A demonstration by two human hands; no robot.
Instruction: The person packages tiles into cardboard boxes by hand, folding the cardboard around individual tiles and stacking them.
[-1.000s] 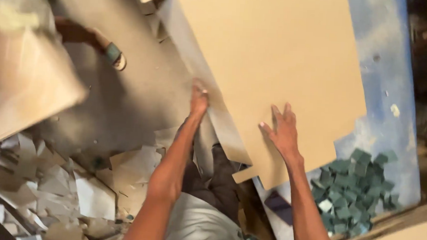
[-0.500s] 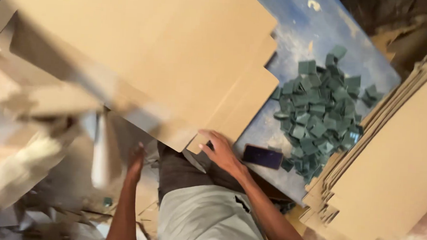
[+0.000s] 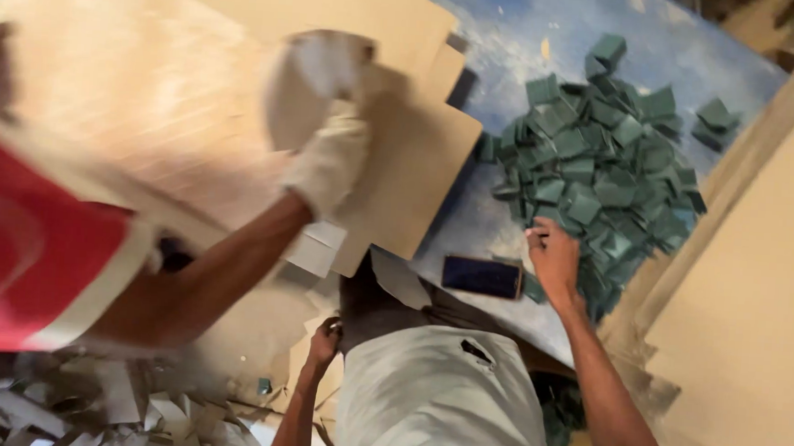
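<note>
Since half a second ago our right hand (image 3: 551, 253) has left the corner of the large tan cardboard sheet (image 3: 240, 85) and gone across to the heap of small dark green square pieces (image 3: 603, 162). A co-worker's white-gloved hand (image 3: 327, 159) has come in from the left over that sheet.

Our right hand now rests at the near edge of the green heap, fingers curled down among the pieces. Whether it has pinched one we cannot tell, since the fingertips are hidden. It sits there, we judge, because the pieces are within easy reach at the near edge of the blue painted worktop (image 3: 537, 39).

Our left hand (image 3: 324, 336) hangs low beside our grey trousers (image 3: 441, 400), closed loosely on the edge of a pale cardboard offcut (image 3: 310, 365). The grip is too blurred to call.

A dark flat phone (image 3: 481, 276) lies just left of the right hand, near the worktop's front edge. Stacked tan boards (image 3: 761, 273) lean along the right side. Pale scraps (image 3: 83, 406) litter the floor at the lower left.
</note>
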